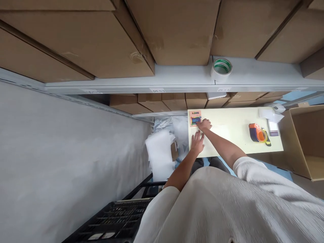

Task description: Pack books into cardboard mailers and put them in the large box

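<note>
I see my right hand (204, 124) reaching across to the far left corner of the pale tabletop (235, 141), fingers loosely spread and resting against the near right edge of a small colourful card (195, 118). The card lies flat in that corner, its orange border and blue middle facing up; I cannot tell whether the fingers pinch it or only press on it. My left hand (197, 143) lies palm down, fingers open, flat on the tabletop near its left edge, just this side of the card and holding nothing.

Toward the right end of the tabletop, well apart from both hands, I see an orange tape dispenser (258, 133), and beyond it, at the far right corner, some white items (271, 116) that are too blurred to make out. An open cardboard box (303, 138) stands just beside the right edge. On the shelf (182, 76) above, a roll of tape (221, 69) sits among large cartons (174, 30). Crumpled white wrapping (164, 148) lies off the left edge, and a black crate (111, 219) is nearer to me.
</note>
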`<state>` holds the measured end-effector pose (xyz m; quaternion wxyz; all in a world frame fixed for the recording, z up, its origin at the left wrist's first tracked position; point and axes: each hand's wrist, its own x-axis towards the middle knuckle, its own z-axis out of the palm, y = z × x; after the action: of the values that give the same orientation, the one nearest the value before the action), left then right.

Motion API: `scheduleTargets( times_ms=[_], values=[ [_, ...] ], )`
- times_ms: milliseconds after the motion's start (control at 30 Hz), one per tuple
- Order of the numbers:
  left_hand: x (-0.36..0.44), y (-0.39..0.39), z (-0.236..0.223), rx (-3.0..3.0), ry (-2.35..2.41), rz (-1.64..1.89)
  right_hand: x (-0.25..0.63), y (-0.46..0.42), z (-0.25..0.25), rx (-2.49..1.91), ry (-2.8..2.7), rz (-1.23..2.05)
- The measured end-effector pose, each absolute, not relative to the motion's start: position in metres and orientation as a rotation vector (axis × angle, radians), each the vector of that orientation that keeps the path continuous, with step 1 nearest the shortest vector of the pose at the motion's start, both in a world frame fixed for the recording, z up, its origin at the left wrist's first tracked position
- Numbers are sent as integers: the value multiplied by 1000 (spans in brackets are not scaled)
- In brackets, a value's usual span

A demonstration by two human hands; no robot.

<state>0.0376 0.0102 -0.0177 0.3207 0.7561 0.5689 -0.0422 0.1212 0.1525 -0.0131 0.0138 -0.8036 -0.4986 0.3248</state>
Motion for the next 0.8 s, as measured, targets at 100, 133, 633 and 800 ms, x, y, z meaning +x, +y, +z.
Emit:
scheduleTargets(
  times_ms=[100, 133, 633, 800],
  values=[
    [32, 11, -20, 2009, 1447, -95, 108, 155, -22, -2538, -1461, 928],
    [31, 11, -21, 2013, 1440, -88, 104, 156, -24, -2560, -1442, 921],
    [31, 6, -35, 2039, 1454, -82, 104, 173, -8, -2560, -1529, 1143],
    [29, 9, -34, 2021, 1461, -107, 148, 171, -2, -2352, -1429, 1117]
  ],
)
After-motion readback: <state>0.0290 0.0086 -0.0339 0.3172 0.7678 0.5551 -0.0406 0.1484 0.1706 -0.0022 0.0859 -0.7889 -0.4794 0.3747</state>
